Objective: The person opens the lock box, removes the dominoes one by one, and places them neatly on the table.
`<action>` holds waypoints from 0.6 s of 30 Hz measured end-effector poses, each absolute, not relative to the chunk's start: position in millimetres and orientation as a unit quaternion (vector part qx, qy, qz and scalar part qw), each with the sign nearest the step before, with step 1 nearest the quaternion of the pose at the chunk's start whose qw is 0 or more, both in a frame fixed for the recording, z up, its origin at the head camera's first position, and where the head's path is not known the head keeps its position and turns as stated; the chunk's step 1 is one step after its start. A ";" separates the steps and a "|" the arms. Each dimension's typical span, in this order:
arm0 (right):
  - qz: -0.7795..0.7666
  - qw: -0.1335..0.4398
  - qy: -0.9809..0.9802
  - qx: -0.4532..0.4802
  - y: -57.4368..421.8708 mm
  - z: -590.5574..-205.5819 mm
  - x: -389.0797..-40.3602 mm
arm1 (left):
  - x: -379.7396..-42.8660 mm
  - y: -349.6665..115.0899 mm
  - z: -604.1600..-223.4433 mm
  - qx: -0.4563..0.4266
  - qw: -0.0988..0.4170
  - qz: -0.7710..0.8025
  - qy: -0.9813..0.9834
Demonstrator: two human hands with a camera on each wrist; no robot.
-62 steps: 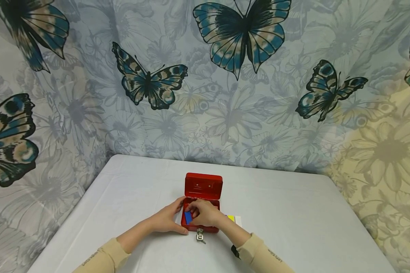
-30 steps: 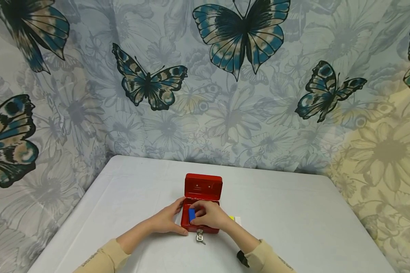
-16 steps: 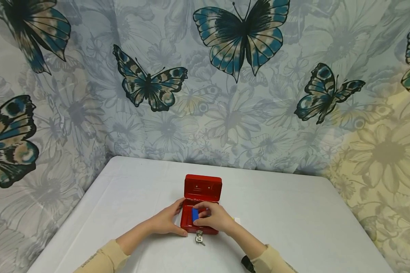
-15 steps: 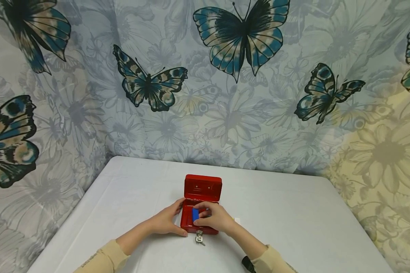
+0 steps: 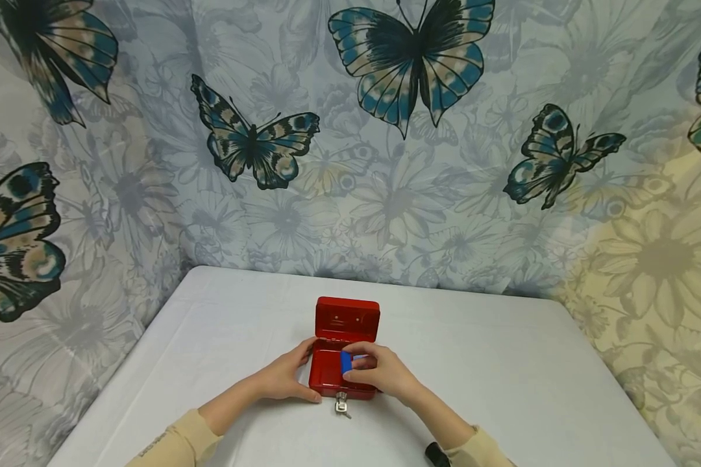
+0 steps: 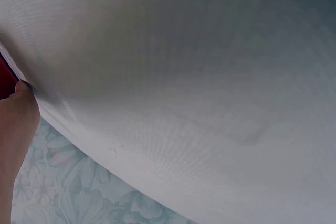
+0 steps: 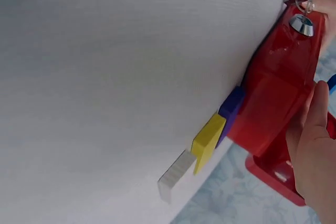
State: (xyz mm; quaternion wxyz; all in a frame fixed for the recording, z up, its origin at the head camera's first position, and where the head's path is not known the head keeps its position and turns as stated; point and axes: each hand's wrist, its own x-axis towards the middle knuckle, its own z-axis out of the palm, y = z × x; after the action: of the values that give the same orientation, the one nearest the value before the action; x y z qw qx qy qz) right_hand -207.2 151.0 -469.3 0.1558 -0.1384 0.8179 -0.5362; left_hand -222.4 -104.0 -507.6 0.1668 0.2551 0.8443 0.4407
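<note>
A red cash box (image 5: 327, 368) stands on the table, its lid (image 5: 347, 318) raised at the back. My left hand (image 5: 282, 378) grips the box's left side, thumb at the front corner and fingers toward the back corner. Over the right part of the box, my right hand (image 5: 390, 375) pinches a blue block (image 5: 346, 363) between thumb and fingers. Keys (image 5: 341, 407) hang from the lock at the front. In the right wrist view, only an edge of the held block shows past the fingers.
Beside the box's right wall, a dark purple block (image 7: 231, 111), a yellow block (image 7: 209, 139) and a white block (image 7: 177, 170) stand in a row on the white table (image 5: 502, 370). The right hand hides them in the head view. A butterfly-print backdrop (image 5: 385, 220) surrounds the table.
My right hand has moved the blue block from the left side of the box's inside across to the right. The left hand keeps its hold on the box.
</note>
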 end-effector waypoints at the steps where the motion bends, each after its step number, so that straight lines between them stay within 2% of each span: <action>1: -0.537 0.155 0.818 -0.137 152.9 -468.1 -206.2 | -222.1 -103.6 -507.4 0.255 0.166 0.441 0.844; 18: -0.549 0.164 0.813 -0.108 177.9 -463.7 -200.9 | -220.3 -102.3 -504.7 0.248 0.162 0.443 0.846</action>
State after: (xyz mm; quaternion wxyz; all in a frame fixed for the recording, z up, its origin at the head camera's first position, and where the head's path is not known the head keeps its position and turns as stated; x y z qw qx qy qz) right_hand -200.9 177.9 -463.7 0.1637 -0.1076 0.8125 -0.5490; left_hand -220.3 -102.3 -504.7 0.1623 0.2477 0.8464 0.4425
